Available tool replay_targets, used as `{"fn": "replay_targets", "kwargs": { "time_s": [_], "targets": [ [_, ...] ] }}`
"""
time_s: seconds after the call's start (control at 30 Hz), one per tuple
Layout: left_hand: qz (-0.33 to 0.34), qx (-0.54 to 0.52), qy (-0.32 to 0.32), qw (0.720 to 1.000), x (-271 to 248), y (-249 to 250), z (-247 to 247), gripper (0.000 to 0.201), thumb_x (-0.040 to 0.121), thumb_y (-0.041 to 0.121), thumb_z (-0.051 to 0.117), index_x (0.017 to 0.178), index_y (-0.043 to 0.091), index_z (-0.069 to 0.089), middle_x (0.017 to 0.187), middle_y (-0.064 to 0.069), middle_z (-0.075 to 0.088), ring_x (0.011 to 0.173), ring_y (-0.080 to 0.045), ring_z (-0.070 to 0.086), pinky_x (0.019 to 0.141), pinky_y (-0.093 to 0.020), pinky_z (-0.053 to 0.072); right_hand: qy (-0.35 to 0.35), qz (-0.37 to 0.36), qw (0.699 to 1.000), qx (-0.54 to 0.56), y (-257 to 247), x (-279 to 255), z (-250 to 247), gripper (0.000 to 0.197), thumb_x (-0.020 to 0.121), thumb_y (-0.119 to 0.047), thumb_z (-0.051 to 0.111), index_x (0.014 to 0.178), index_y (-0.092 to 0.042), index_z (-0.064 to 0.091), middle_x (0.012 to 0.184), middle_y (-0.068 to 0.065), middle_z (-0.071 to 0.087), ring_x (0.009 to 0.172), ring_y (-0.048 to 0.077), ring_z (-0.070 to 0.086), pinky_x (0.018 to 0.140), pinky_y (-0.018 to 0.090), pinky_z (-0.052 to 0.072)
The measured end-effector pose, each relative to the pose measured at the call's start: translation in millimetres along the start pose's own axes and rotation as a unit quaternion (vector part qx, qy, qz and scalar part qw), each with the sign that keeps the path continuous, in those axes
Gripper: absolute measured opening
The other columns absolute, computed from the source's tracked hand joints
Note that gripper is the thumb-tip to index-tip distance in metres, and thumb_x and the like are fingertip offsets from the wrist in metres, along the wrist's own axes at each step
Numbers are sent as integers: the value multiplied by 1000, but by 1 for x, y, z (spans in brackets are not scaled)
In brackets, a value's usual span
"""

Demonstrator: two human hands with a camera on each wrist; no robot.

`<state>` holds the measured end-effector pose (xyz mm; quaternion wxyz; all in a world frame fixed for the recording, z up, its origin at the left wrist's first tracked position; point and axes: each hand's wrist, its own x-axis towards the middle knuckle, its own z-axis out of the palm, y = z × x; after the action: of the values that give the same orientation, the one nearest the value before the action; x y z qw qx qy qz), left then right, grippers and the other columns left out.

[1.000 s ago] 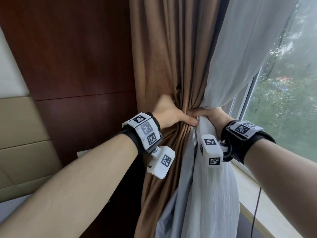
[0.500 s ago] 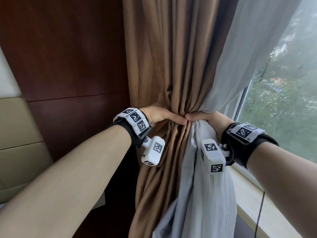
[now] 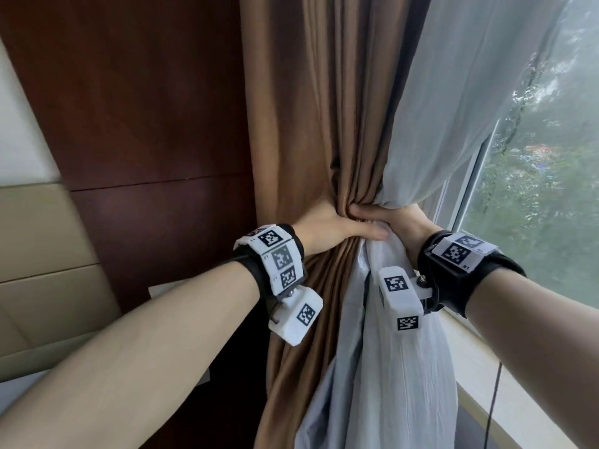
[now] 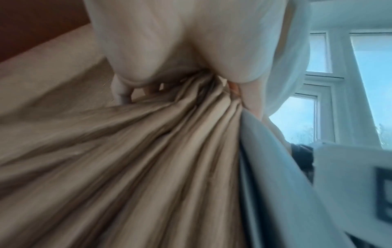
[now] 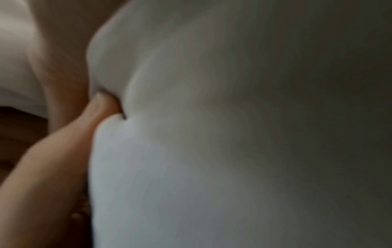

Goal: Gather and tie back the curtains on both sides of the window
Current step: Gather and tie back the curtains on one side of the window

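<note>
A brown curtain [image 3: 311,118] and a pale grey sheer curtain [image 3: 460,92] hang bunched together at the window's left side. My left hand [image 3: 334,226] grips the brown folds from the left, its thumb lying across the front of the bundle. My right hand [image 3: 392,222] grips the bundle from the right, its thumb meeting the left hand. In the left wrist view the brown folds [image 4: 148,159] fan out below the grip, with the sheer curtain [image 4: 282,193] beside them. The right wrist view is blurred, showing mostly sheer curtain [image 5: 212,151]. My fingers behind the bundle are hidden.
Dark wood wall panelling [image 3: 136,102] stands left of the curtains, with beige padded panels [image 3: 39,254] further left. The window [image 3: 551,196] and its sill [image 3: 518,400] are at the right, and a thin black cable [image 3: 494,393] crosses the sill.
Both hands have drawn the curtains tighter into one bundle. The left thumb now lies further right across the front, under the right thumb. The view has shifted slightly.
</note>
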<state>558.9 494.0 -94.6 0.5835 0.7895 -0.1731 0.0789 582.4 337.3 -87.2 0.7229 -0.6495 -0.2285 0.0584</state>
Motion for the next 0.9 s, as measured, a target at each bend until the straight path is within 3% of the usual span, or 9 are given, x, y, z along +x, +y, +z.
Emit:
{"fn": "replay_targets", "kwargs": {
  "time_s": [0.13,0.2,0.3,0.37,0.47,0.6,0.7,0.8,0.9],
  "targets": [
    [27,30,57,998,-3,1,0,49,66,11,96,109,19,76,105,7,78,107,-6,71,101,-25,53,19,2,1000,-9,2,4,0,47,71,-12,85,117,-7,75,114,8,80,105,23,77,90,36,62],
    [12,30,56,998,-3,2,0,46,64,12,97,106,17,78,100,8,79,104,-7,72,101,-27,54,14,2,1000,-5,2,3,0,59,62,-18,86,118,-5,75,113,9,80,105,24,77,86,34,63],
    [-9,30,51,998,-2,5,0,61,50,34,98,107,19,79,106,5,80,108,-12,73,105,-38,54,-12,1,1000,-10,-2,1,-1,42,72,-8,81,114,-6,75,107,6,81,98,18,78,76,25,62],
    [-11,11,25,1000,-2,7,1,64,57,25,98,116,12,76,113,0,78,113,-14,71,109,-39,51,-27,4,999,-24,-7,0,-4,29,84,5,72,110,-6,74,101,2,81,91,13,78,73,21,60],
    [-7,-2,-8,1000,-5,13,-3,52,77,4,88,125,9,69,125,-4,73,122,-15,66,113,-30,47,-35,0,998,-59,-12,0,-6,33,85,10,71,114,-6,73,107,1,79,95,12,77,79,23,61],
    [6,5,-43,999,-5,9,-8,49,85,6,83,131,8,66,132,-4,70,129,-16,63,116,-30,44,-18,-21,999,-45,-6,1,-1,38,85,13,70,120,-2,71,104,-1,79,91,8,77,74,19,59],
    [31,91,-82,992,-5,16,-15,48,94,11,74,140,9,61,140,1,63,133,-10,56,116,-19,38,-10,-39,998,-49,-3,2,3,40,84,12,73,119,-6,72,106,-6,79,93,4,76,73,15,58],
    [47,246,-136,958,-4,29,-25,41,100,28,68,139,15,62,131,11,63,123,-2,54,100,2,33,-5,-49,998,-49,-2,3,6,44,82,11,75,123,-6,71,114,-1,77,98,4,75,76,16,58],
    [33,329,-133,934,-5,38,-30,42,102,42,61,140,25,62,119,20,56,116,-1,52,81,7,31,2,-44,998,-42,1,5,6,43,80,9,78,120,-6,73,113,4,79,99,11,77,76,21,60]
  ]
}}
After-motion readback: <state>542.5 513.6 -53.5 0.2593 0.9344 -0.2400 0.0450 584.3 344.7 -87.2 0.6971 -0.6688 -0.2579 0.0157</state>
